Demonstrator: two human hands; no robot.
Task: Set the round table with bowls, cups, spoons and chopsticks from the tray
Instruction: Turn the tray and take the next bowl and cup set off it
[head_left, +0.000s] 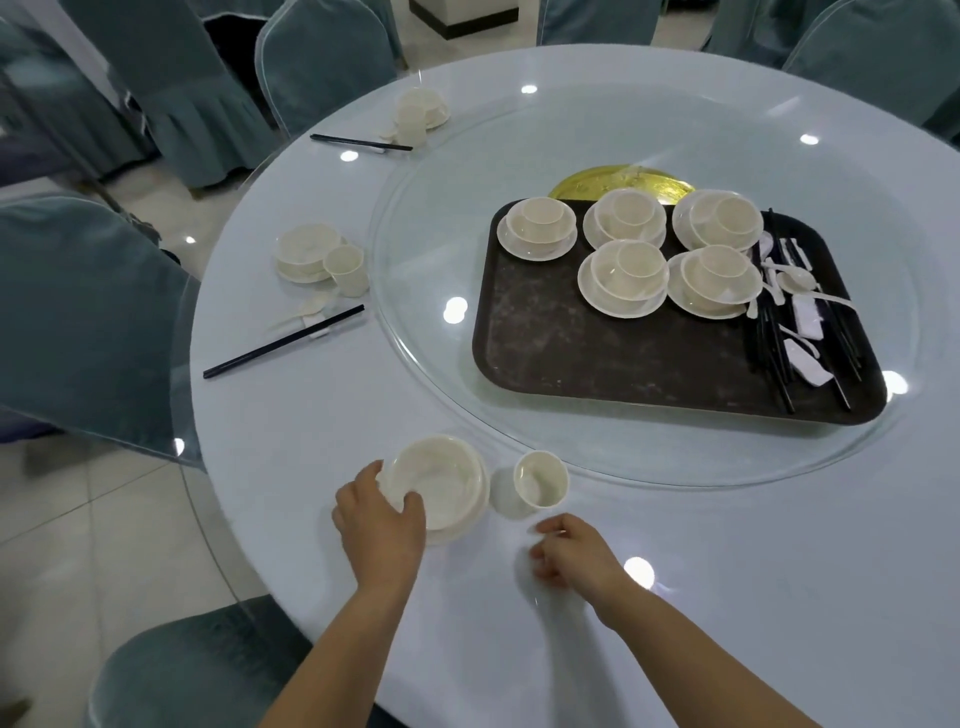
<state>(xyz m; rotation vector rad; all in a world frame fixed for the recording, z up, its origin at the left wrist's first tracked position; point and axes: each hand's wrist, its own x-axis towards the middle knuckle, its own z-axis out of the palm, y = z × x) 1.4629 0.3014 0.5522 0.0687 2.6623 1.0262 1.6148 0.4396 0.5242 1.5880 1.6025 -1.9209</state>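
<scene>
Bowl (439, 486) going down at the lower-left worktop (727, 545) edge.
Left hand (382, 525) grip curls round its rim; cup (540, 480) just right; right hand (571, 558) loosely curled, holding nothing; tray (597, 353) with 5 stacks upper right.

The left hand (382, 512) is curling its thumb and fingers round the near rim of a cream bowl (441, 480) sitting on a saucer at the desk's (727, 545) 7 o'clock edge. Just beside the bowl, toward 3 o'clock, a cup (540, 480) is standing upright. The right hand (571, 556) is hovering near the cup, fingers loosely curled, holding nothing. At 2 o'clock a dark tray (597, 353) is lying on the glass turntable (415, 234), carrying five stacked bowl sets (628, 275), spoons (795, 280) and chopsticks (774, 353). Two finished settings (317, 254) are lying toward 10 o'clock.
</scene>
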